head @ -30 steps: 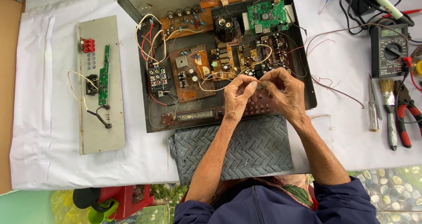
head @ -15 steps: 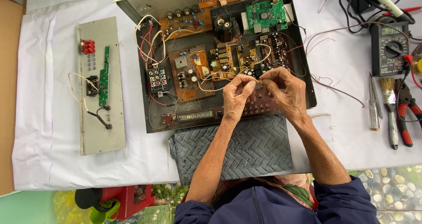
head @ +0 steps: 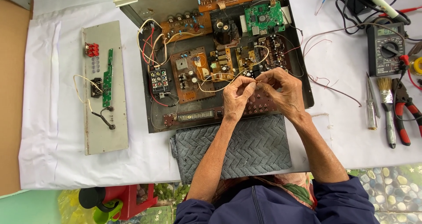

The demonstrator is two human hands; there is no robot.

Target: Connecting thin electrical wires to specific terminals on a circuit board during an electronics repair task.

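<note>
head view: left hand (head: 236, 94) and right hand (head: 281, 92) stay together over the open amplifier chassis (head: 149, 74), fingertips pinching a thin pale wire (head: 215, 87) above the brown circuit boards, same spot as a second ago. grey towel (head: 252, 147) under the forearms, detached panel (head: 105, 88) and multimeter (head: 386, 48) unmoved.

White-covered table (head: 66, 171), brown board (head: 13, 96) at left, pebble-patterned floor (head: 395, 184), even daylight.
</note>
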